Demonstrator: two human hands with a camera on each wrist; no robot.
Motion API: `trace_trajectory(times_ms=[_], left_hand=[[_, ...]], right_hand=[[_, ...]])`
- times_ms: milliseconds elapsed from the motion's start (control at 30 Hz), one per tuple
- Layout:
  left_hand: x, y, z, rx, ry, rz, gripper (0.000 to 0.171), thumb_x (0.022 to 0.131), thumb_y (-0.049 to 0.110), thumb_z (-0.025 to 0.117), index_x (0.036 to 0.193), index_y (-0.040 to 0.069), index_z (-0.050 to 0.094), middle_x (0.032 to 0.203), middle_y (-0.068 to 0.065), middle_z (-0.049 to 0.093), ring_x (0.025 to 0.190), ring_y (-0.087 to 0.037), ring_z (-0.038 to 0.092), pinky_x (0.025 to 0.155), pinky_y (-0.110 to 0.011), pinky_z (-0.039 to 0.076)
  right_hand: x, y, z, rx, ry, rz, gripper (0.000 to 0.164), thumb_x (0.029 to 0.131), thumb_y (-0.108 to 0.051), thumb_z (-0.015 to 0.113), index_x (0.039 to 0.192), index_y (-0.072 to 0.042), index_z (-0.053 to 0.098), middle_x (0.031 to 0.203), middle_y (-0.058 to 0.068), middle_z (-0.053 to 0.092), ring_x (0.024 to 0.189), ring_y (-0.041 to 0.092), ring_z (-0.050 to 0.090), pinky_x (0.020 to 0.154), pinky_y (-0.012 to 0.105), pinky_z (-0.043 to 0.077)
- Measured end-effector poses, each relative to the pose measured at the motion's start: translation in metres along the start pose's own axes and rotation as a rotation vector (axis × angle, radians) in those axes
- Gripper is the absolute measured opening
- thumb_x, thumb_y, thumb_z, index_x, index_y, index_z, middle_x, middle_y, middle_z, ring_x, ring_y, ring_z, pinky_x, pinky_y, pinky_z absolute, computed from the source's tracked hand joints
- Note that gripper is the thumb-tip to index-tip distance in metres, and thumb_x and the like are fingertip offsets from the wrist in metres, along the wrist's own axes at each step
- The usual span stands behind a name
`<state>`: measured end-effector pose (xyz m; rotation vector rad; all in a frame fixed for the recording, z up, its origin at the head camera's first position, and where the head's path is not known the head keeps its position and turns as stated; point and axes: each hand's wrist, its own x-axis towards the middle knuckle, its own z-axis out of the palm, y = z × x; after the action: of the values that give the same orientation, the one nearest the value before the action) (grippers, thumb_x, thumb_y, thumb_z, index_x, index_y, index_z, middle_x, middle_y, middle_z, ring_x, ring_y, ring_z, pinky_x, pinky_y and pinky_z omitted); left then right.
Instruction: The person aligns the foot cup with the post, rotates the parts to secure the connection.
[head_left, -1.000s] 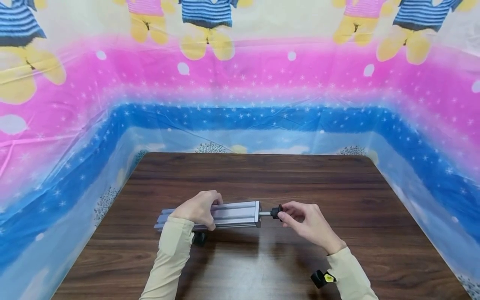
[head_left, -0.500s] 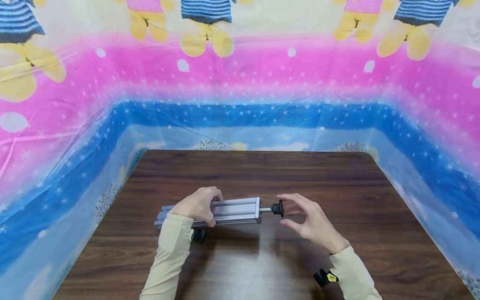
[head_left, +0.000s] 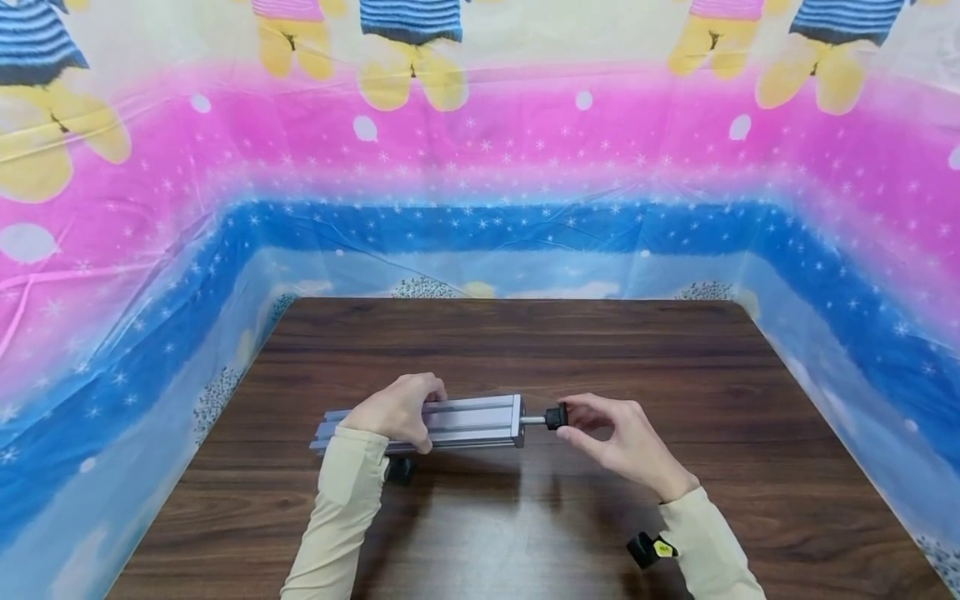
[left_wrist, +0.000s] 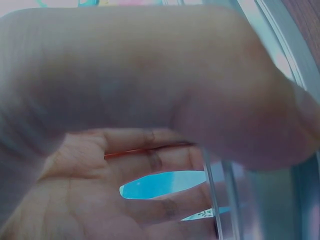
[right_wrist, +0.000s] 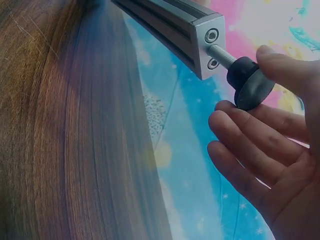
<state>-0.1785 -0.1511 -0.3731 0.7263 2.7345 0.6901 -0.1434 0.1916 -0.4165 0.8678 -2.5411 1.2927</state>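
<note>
A silver aluminium profile (head_left: pixel 480 423) lies crosswise over the table in the head view. My left hand (head_left: pixel 397 410) grips it from above, fingers over the far side and thumb on the near side. In the left wrist view the thumb presses the profile (left_wrist: pixel 277 200). From its right end plate (right_wrist: pixel 212 47), which carries two socket screws, a threaded rod (right_wrist: pixel 222 56) sticks out with a black levelling foot (right_wrist: pixel 255 89) on it. My right hand (head_left: pixel 622 437) pinches the foot's disc by its rim between thumb and forefinger. The other fingers are spread below it.
The dark wood tabletop (head_left: pixel 510 350) stretches around the hands. A printed pink and blue cloth (head_left: pixel 480 229) stands behind it and along both sides. Black wrist cameras show at the left sleeve (head_left: pixel 341 492) and the right sleeve (head_left: pixel 705 546).
Half a second ago my right hand's fingers had spread off the foot; now they pinch its rim again. The left hand keeps its grip on the profile.
</note>
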Motion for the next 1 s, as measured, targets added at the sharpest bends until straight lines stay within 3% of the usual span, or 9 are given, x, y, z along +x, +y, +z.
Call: trace_trajectory(times_ms=[200,433,533,633,733,867,1000], left_hand=[[-0.0001,0.0020,0.0009,-0.004,-0.014,-0.016,0.055,0.061,-0.002,0.088,0.110,0.004,0.064,0.109,-0.009,0.063,0.094,-0.021,0.057,0.083,-0.040,0.053],[-0.0004,0.0039,0.0010,-0.002,-0.013,-0.026,0.055,0.061,-0.001,0.089,0.110,0.004,0.064,0.110,-0.009,0.063,0.096,-0.022,0.057,0.084,-0.040,0.053],[-0.0004,0.0041,0.0007,0.000,-0.014,-0.023,0.055,0.061,-0.001,0.089,0.110,0.004,0.065,0.110,-0.009,0.064,0.096,-0.022,0.057,0.085,-0.041,0.053],[0.0000,0.0035,0.0004,0.000,-0.012,-0.021,0.055,0.062,0.000,0.089,0.110,0.004,0.065,0.110,-0.009,0.063,0.096,-0.022,0.057,0.085,-0.041,0.053],[0.0006,0.0026,0.0002,0.003,-0.011,-0.019,0.055,0.062,0.000,0.089,0.111,0.004,0.065,0.110,-0.009,0.063,0.096,-0.022,0.057,0.085,-0.041,0.053],[0.0013,0.0011,0.0008,0.000,-0.015,-0.017,0.055,0.062,0.000,0.088,0.111,0.004,0.064,0.111,-0.009,0.063,0.096,-0.022,0.057,0.085,-0.041,0.053],[0.0014,0.0007,0.0020,0.000,-0.012,-0.014,0.055,0.061,0.000,0.088,0.110,0.004,0.064,0.110,-0.009,0.063,0.095,-0.022,0.057,0.084,-0.041,0.053]], right_hand=[[-0.0009,0.0021,0.0014,0.010,-0.009,0.085,0.027,0.095,-0.025,0.072,0.115,-0.008,0.072,0.089,-0.005,0.077,0.076,0.005,0.071,0.070,0.026,0.058],[0.0002,0.0020,0.0033,0.032,-0.021,0.158,0.023,0.100,-0.032,0.064,0.105,-0.011,0.073,0.082,-0.007,0.074,0.069,0.004,0.069,0.066,0.028,0.056],[-0.0013,0.0022,0.0023,0.016,-0.005,0.107,0.026,0.097,-0.028,0.069,0.119,-0.015,0.069,0.093,-0.006,0.075,0.079,0.005,0.071,0.074,0.030,0.057],[-0.0030,0.0035,0.0010,0.025,0.007,0.001,0.051,0.090,-0.019,0.077,0.138,-0.017,0.059,0.118,-0.001,0.072,0.095,0.010,0.071,0.085,0.034,0.058],[-0.0032,0.0048,0.0004,0.074,0.011,-0.081,0.064,0.084,-0.008,0.082,0.141,-0.015,0.056,0.130,0.004,0.067,0.103,0.015,0.071,0.088,0.037,0.058],[-0.0020,0.0052,0.0007,0.123,0.017,-0.114,0.055,0.081,0.002,0.081,0.132,-0.006,0.063,0.121,0.005,0.070,0.100,0.014,0.072,0.085,0.035,0.059],[-0.0022,0.0046,0.0009,0.104,0.030,-0.086,0.050,0.083,-0.003,0.081,0.130,-0.008,0.065,0.112,0.005,0.074,0.094,0.011,0.073,0.083,0.031,0.059]])
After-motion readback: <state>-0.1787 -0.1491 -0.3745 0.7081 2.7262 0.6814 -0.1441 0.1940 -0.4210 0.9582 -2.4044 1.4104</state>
